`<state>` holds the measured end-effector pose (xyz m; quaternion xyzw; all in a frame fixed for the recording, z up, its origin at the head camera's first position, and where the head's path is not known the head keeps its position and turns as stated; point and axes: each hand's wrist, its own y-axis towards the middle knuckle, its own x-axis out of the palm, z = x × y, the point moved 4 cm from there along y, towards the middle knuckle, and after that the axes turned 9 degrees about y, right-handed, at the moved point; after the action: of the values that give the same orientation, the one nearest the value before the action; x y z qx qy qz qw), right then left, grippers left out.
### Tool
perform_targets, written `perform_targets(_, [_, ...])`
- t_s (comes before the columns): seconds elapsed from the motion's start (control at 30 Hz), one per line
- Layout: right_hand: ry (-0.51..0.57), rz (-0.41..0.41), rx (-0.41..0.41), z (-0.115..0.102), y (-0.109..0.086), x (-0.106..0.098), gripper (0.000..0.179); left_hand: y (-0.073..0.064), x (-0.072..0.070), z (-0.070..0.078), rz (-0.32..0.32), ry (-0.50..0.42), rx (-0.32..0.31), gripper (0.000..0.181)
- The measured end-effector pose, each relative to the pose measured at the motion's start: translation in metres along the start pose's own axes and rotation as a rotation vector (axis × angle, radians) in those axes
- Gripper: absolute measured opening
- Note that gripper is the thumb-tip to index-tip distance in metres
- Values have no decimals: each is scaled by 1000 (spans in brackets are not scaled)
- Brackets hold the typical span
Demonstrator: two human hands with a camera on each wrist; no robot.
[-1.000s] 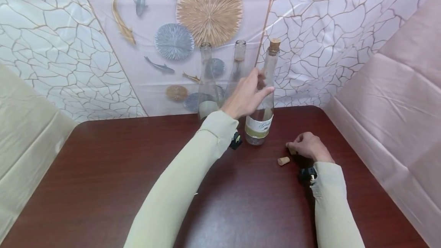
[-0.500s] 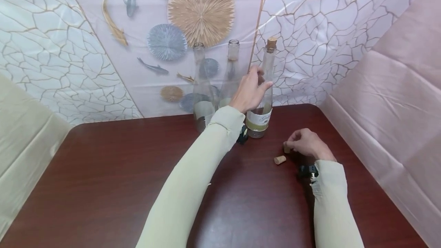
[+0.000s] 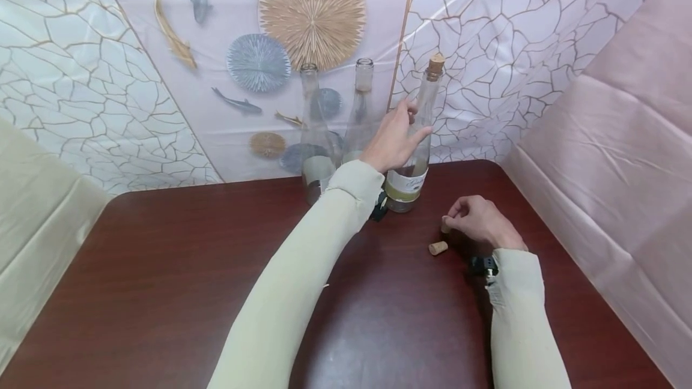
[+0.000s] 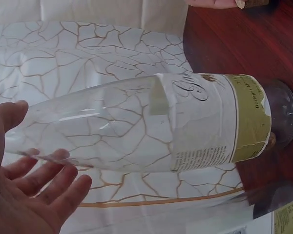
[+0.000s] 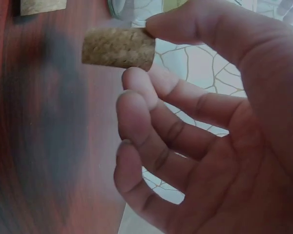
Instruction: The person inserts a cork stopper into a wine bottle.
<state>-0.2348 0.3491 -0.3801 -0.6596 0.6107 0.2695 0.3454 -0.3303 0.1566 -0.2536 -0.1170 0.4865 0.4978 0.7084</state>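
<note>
A clear glass bottle (image 3: 406, 182) with a white and green label leans to the right; a cork (image 3: 435, 65) is in its mouth. My left hand (image 3: 388, 143) holds this bottle loosely by its tapering upper part. In the left wrist view the thumb lies along one side of the glass and the fingertips along the other. Low over the table on the right, my right hand (image 3: 481, 221) pinches a second cork (image 5: 119, 47) between thumb and fingertips. Another cork (image 3: 438, 248) lies on its side near that hand.
Two uncorked clear bottles, one farther left (image 3: 318, 167) and one in the middle (image 3: 361, 110), stand at the back of the dark red table (image 3: 162, 281). My left forearm (image 3: 303, 269) crosses in front of them. A patterned curtain (image 3: 476, 65) hangs behind.
The corked bottle has moved back a little and its top has swung right. My left hand stays at the bottle. The right hand has drawn its cork slightly away from the lying one.
</note>
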Motion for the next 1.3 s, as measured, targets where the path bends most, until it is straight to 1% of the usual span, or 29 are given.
perform_targets(0.07, [-2, 6, 1, 0, 0, -1, 25, -6, -7, 1, 26, 16, 22, 52])
perform_targets(0.13, [-5, 12, -7, 2, 0, -2, 25, -14, -16, 4, 69, 36, 53, 50])
perform_targets(0.23, [-8, 16, -10, 4, -1, -4, 24, -28, -33, 7, 159, 94, 94, 43])
perform_targets(0.3, [-4, 13, -11, 5, -2, -4, 24, -38, -44, 5, 238, 109, 122, 37])
perform_targets(0.37, [9, 0, -8, 6, -4, -4, 26, -46, -54, -2, 320, 106, 150, 32])
perform_targets(0.43, [22, -12, -15, 7, -5, -3, 26, -55, -62, -11, 396, 75, 185, 26])
perform_targets(0.57, [26, -18, -37, 8, -3, 0, 23, -72, -76, -33, 518, 28, 218, 18])
perform_targets(0.63, [21, -17, -49, 8, -1, 2, 20, -80, -81, -45, 577, 16, 212, 17])
perform_targets(0.7, [17, -20, -57, 9, 1, 4, 19, -87, -86, -57, 652, -4, 187, 18])
perform_targets(0.77, [15, -27, -67, 9, 3, 5, 19, -92, -90, -69, 720, -20, 139, 20])
perform_targets(0.83, [13, -33, -73, 9, 3, 6, 18, -95, -92, -81, 765, -34, 76, 25])
perform_targets(0.87, [10, -34, -72, 9, 4, 6, 18, -95, -92, -86, 774, -42, 42, 28])
perform_targets(0.9, [6, -36, -74, 9, 4, 6, 18, -95, -92, -91, 769, -49, 7, 32])
perform_targets(0.93, [3, -40, -73, 10, 4, 6, 19, -94, -91, -96, 748, -59, -35, 36])
perform_targets(1.03, [3, -55, -59, 10, 4, 6, 19, -90, -85, -108, 645, -119, -140, 49])
perform_targets(1.13, [11, -78, -56, 9, 5, 8, 22, -87, -80, -120, 539, -194, -222, 57])
perform_targets(1.23, [10, -81, -62, 9, 5, 10, 22, -84, -78, -128, 486, -209, -260, 60])
perform_targets(1.3, [4, -74, -65, 9, 6, 10, 22, -83, -77, -131, 466, -204, -275, 59])
